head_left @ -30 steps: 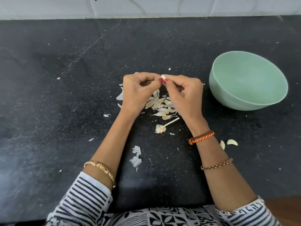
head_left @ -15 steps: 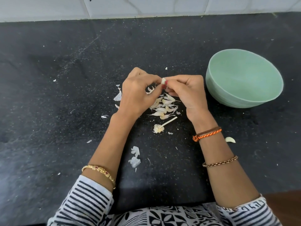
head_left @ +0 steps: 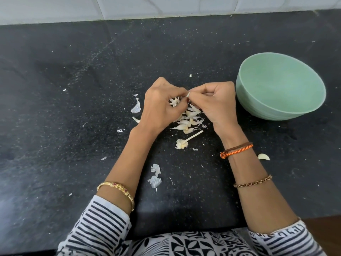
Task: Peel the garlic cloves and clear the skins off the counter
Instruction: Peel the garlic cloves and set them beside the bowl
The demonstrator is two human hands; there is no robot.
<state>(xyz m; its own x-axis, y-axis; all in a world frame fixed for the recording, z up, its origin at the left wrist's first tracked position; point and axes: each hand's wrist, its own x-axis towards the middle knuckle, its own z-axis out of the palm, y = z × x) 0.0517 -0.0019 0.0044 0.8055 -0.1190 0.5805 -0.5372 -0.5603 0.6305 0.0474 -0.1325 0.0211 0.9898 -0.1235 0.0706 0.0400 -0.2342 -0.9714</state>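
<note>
My left hand point(head_left: 158, 106) and right hand point(head_left: 215, 103) meet knuckles-up above the table point(head_left: 73, 108), fingers curled, both pinching one garlic clove point(head_left: 188, 94) between their tips. Loose skins point(head_left: 190, 121) lie just beneath my wrists, and a peeled clove point(head_left: 263, 156) sits beside my right forearm.

no readable text, no labels, no brand marks, no numbers, no signs anywhere in view

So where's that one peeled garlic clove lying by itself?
In the head view, the peeled garlic clove lies on the black counter at the right, just outside the right forearm near the orange thread bracelet, below the green bowl.
</note>
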